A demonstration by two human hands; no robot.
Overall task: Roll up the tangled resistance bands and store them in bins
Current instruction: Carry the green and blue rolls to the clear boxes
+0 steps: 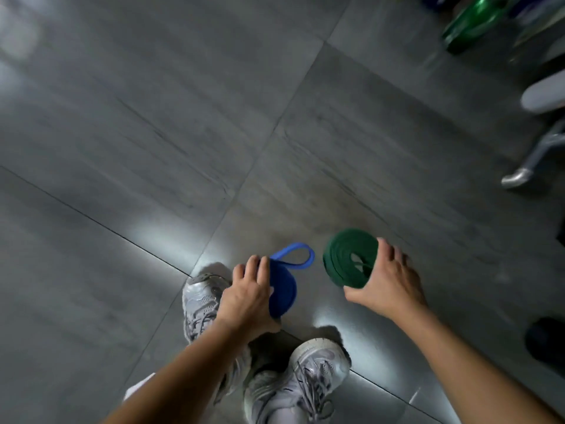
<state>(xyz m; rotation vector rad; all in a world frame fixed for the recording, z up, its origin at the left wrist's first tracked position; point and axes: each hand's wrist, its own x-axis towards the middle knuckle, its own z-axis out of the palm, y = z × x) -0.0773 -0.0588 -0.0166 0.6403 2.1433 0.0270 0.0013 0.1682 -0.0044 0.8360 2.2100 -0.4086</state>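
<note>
here left hand [249,296] grips blue roll [282,293], loop end forward.

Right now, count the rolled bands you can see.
2. The blue band is in the left hand, the green band in the right hand. Blurred things top right may be others.

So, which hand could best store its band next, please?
Probably the right hand: its dark green coiled band is fully wound, while the blue rolled band in the left hand trails a loose loop.
</note>
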